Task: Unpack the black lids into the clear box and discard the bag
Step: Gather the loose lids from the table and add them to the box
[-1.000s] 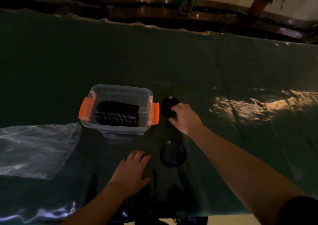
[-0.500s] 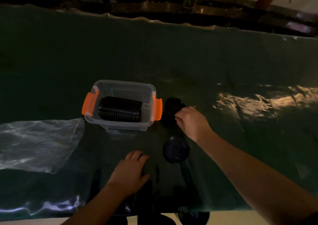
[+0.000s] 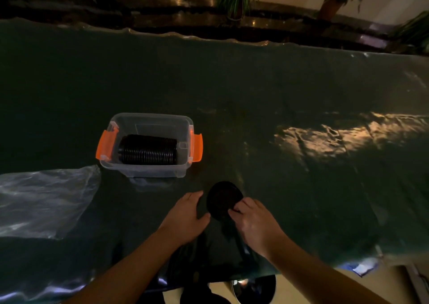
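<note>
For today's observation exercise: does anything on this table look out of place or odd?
Nothing looks damaged or spilled. Two things are still out of place: a black lid sits outside the clear box, pinched by the right hand beside the left hand, and the empty bag lies crumpled to the box's left.

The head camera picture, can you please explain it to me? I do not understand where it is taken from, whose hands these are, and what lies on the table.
There is no machine here. A person wears a camera on the head, so you look down at their own arms. The right hand grips a black lid. The left hand rests flat beside it, open. On the dark green table cover stands a clear box with orange latches, holding a row of black lids. The empty plastic bag lies left of the box.
</note>
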Motion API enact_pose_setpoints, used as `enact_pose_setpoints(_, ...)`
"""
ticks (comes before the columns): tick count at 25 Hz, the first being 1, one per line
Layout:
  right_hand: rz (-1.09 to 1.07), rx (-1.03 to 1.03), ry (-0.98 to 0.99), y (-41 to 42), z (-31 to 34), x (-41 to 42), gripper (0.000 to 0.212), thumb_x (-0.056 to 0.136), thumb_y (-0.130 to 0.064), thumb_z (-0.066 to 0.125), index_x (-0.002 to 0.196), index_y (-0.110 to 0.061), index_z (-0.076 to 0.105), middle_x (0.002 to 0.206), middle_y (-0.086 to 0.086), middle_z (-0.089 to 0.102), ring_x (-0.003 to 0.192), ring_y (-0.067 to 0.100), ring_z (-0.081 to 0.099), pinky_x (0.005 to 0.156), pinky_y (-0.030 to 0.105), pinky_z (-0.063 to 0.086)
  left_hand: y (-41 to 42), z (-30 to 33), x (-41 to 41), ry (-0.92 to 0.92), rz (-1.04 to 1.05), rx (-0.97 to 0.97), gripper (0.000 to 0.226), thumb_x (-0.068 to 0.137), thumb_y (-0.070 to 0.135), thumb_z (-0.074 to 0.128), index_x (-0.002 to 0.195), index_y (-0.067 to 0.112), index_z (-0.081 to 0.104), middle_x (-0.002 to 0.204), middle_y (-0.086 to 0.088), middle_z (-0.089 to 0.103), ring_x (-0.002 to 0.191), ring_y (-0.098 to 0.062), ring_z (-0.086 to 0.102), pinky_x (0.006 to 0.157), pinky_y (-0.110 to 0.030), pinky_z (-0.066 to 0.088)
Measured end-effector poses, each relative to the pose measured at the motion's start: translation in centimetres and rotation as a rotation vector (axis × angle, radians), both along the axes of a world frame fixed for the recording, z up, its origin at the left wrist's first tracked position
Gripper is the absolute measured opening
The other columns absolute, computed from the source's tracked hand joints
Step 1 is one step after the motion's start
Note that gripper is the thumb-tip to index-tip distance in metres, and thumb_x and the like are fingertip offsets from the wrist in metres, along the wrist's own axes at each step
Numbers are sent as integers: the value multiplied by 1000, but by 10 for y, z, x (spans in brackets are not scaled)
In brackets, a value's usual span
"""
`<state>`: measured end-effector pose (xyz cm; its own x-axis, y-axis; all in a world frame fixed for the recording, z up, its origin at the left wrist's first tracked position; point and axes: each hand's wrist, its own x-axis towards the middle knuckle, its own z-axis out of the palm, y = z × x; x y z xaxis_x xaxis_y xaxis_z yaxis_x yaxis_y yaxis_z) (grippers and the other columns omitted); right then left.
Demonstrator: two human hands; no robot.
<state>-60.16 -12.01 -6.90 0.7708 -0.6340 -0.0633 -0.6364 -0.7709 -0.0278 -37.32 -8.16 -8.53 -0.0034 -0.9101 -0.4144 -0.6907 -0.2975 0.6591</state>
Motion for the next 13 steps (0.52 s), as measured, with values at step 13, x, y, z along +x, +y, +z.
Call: enact_pose_setpoints(13, -427, 276, -47, 3, -11, 28, 61, 89, -63, 53, 136, -25, 60, 129, 0, 70, 121, 28, 55, 100, 40, 48, -34, 2, -32, 803, 765, 435, 28, 102, 30, 45, 100, 11, 65, 107, -12, 62, 91, -25, 60, 79, -39, 53)
